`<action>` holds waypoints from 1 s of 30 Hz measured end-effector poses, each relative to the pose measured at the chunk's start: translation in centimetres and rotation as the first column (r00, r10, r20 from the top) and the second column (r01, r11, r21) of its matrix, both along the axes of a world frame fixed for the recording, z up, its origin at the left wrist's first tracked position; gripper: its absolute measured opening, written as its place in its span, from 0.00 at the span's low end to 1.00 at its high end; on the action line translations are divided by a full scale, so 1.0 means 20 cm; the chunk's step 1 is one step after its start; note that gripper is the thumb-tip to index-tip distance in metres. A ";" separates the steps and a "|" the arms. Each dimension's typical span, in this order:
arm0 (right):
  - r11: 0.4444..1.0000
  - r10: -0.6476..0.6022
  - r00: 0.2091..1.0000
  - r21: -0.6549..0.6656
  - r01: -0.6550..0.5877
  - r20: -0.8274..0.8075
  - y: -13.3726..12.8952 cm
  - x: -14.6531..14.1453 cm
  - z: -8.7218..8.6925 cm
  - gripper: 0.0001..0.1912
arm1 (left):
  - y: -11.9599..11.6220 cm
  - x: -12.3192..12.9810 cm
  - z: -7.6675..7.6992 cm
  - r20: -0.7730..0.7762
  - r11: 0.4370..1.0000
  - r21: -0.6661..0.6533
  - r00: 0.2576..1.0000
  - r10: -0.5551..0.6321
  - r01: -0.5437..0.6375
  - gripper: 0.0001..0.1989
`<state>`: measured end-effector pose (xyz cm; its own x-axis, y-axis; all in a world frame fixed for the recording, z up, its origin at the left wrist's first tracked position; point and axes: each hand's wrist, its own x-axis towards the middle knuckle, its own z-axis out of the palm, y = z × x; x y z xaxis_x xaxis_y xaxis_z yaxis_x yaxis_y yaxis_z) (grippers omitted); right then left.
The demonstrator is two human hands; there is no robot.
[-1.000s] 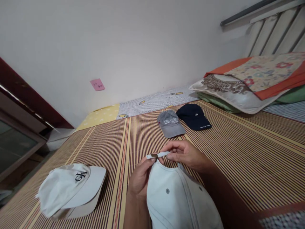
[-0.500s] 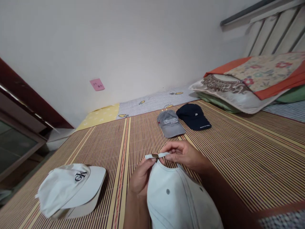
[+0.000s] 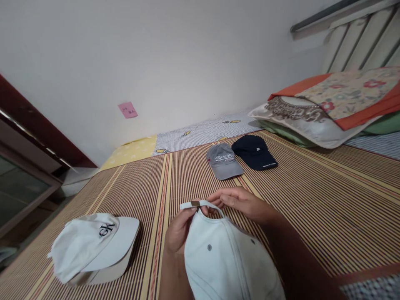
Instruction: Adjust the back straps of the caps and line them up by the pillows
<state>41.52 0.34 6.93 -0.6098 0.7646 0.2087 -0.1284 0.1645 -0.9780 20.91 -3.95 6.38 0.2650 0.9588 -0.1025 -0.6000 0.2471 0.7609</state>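
A pale white baseball cap (image 3: 221, 258) is in front of me, its back opening and adjustable strap uppermost. My left hand (image 3: 179, 235) is closed on the cap's back edge, with the thumb beside the strap's metal buckle (image 3: 195, 203). The strap end sticks out to the left, and the rest arches over the opening. My right hand (image 3: 240, 202) is at the strap's right side, fingers stretched loosely toward it and thumb off it. Some right fingers are partly hidden behind the strap; whether they touch the cap is unclear.
White caps (image 3: 90, 248), one stacked on another, lie on the striped mat (image 3: 150, 187) at left. Farther off, a grey cap (image 3: 223, 160) sits beside a navy cap (image 3: 254, 152). Pillows (image 3: 300, 116) lie at right, by a radiator (image 3: 362, 41). A wall (image 3: 187, 62) stands behind.
The cap and my left hand have shifted slightly left. My right hand has let go of the strap, which now bows upward in an arch.
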 end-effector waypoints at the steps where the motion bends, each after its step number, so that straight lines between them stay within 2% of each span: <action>1: 0.999 0.034 0.999 0.021 -0.034 0.029 0.00 0.01 0.00 0.22 | 0.00 -0.01 0.01 0.006 1.000 -0.003 1.000 0.002 -0.002 0.05; 5: 0.995 0.101 0.991 0.010 -0.103 0.088 0.02 0.03 -0.04 0.21 | -0.01 -0.04 0.01 0.020 0.998 -0.044 0.999 0.046 -0.045 0.04; 7: 0.990 0.119 0.993 -0.074 -0.118 0.017 0.02 0.03 -0.07 0.19 | -0.01 -0.05 0.01 0.028 0.995 -0.061 0.996 0.082 -0.080 0.03; 9: 0.976 0.113 0.986 -0.173 -0.133 -0.122 0.03 0.02 -0.10 0.20 | 0.00 -0.05 0.00 0.031 0.992 -0.072 0.994 0.102 -0.100 0.03; 13: 0.932 -0.007 0.924 -0.337 -0.132 -0.381 0.02 -0.01 -0.12 0.25 | 0.01 -0.04 -0.01 0.008 0.993 -0.074 0.995 0.095 -0.094 0.04; 18: 0.875 -0.140 0.854 -0.466 -0.130 -0.501 0.00 -0.04 -0.12 0.20 | 0.01 -0.03 -0.01 -0.010 0.998 -0.039 0.999 0.049 -0.050 0.07; 24: 0.858 -0.114 0.840 -0.478 -0.186 -0.531 0.00 -0.07 -0.12 0.21 | 0.02 -0.03 -0.04 0.051 0.989 -0.110 0.994 0.100 -0.094 0.05; 28: 0.891 0.050 0.870 -0.371 -0.260 -0.491 0.00 -0.05 -0.13 0.25 | 0.03 -0.04 -0.07 0.101 0.977 -0.169 0.984 0.145 -0.127 0.07; 30: 0.898 0.092 0.866 -0.334 -0.286 -0.492 0.00 -0.04 -0.14 0.27 | 0.03 -0.05 -0.08 0.106 0.976 -0.181 0.984 0.146 -0.125 0.07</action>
<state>40.75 0.34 4.05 -0.6605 0.7202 0.2123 -0.5601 -0.2844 -0.7781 19.99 -3.38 4.74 0.1537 0.9572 -0.2453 -0.7200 0.2785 0.6356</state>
